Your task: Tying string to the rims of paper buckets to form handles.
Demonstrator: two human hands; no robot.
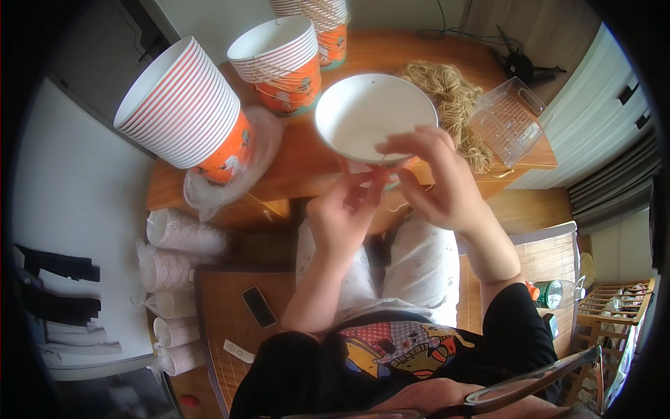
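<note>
A large paper bucket point(375, 115), white inside and orange outside, stands at the table's front edge with its mouth tilted toward me. At its near rim, my left hand point(347, 209) is closed in a pinch on a thin cord point(398, 208), which shows faintly below the fingers. My right hand point(436, 178) is beside it at the rim, thumb and forefinger apart and slightly blurred. A tangled bundle of tan cords point(447, 94) lies right behind the bucket. How the cord meets the bucket is hidden by my fingers.
Left on the wooden table point(296, 150) are a tall bucket stack point(183, 105) in a plastic bag and a corded bucket stack point(279, 66); another corded stack point(328, 31) stands behind. A clear plastic basket point(508, 120) sits right. Wrapped stacks point(167, 269) and a phone point(259, 307) lie lower left.
</note>
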